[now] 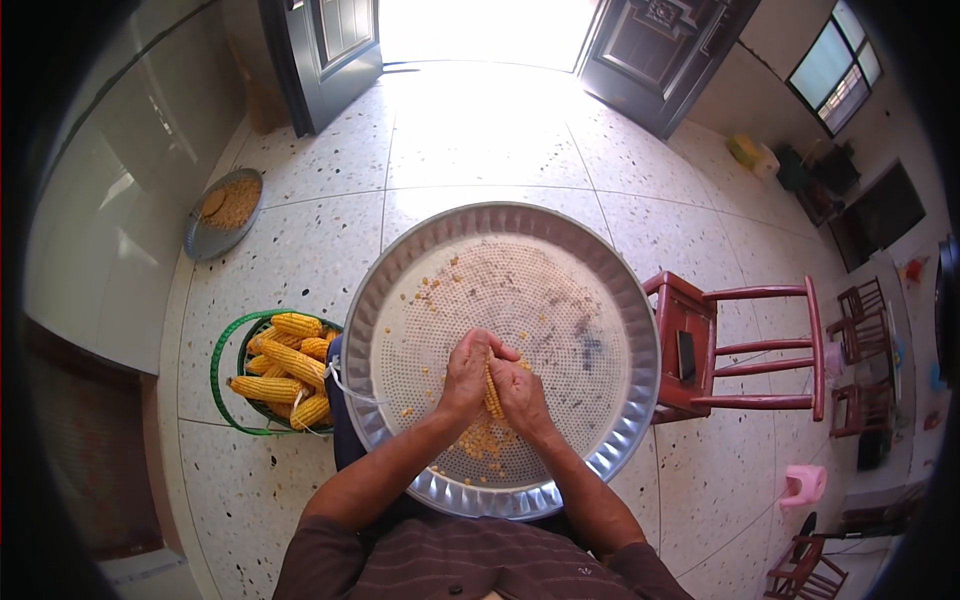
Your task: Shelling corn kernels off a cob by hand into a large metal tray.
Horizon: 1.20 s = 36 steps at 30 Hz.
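Both hands meet over a round metal sieve tray [585,262] with a perforated bottom and a fluted rim, which rests on my lap. Between them is an ear of dried corn [492,394], partly hidden by the fingers. My left hand [466,375] grips it from the left side, and my right hand [517,390] wraps it from the right. Loose yellow kernels [484,442] lie heaped below the ear, and a few more are scattered toward the tray's far left. A white cord is tied at the tray's left rim.
To the left, a green basket [217,375] holds several corn ears [292,364]. Farther off, a metal pan [202,244] contains kernels. A red wooden chair [690,300] with a dark flat object on its seat stands close right. A pink stool [804,484] is beyond it. Double doors [337,67] stand open ahead.
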{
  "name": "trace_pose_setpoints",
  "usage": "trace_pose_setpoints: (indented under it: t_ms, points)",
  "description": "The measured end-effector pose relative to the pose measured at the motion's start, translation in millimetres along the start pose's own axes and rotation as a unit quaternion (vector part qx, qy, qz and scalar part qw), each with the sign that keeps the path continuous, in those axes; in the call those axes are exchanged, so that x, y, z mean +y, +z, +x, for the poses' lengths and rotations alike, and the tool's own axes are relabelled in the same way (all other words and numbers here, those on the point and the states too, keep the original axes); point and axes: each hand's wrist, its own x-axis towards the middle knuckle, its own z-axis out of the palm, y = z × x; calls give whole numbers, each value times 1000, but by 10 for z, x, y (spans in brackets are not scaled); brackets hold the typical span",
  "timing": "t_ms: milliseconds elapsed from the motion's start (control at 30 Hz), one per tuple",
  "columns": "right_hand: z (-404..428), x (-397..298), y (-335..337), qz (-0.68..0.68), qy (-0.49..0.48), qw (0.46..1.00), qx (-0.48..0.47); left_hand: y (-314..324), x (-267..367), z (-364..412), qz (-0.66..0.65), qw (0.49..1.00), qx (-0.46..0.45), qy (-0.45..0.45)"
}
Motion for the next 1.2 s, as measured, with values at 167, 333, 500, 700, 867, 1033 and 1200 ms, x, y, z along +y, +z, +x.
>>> trace_pose_setpoints:
  t_ms: [167, 333, 500, 700, 867, 1033, 1200]
  points:
    - [-13, 47, -24, -69, -14, 997, 10, 15, -8, -28, 21, 1000, -12, 7]
    - [-4, 109, -52, -89, 35, 995, 6, 21, -16, -27, 28, 999, -18, 24]
    - [19, 93, -87, 2, 69, 997, -33, 27, 89, -28, -49, 998, -16, -29]
    - [8, -141, -86, -59, 31, 998, -23, -52, -17, 15, -87, 995, -26, -32]
    - [1, 7, -87, -74, 22, 997, 0, 16, -15, -23, 20, 999, -16, 32]
    - [12, 216, -58, -46, 32, 998, 18, 52, 0, -30, 14, 999, -22, 47]
    - [34, 22, -42, -12, 53, 998, -23, 26, 37, -12, 8, 1000, 3, 19]
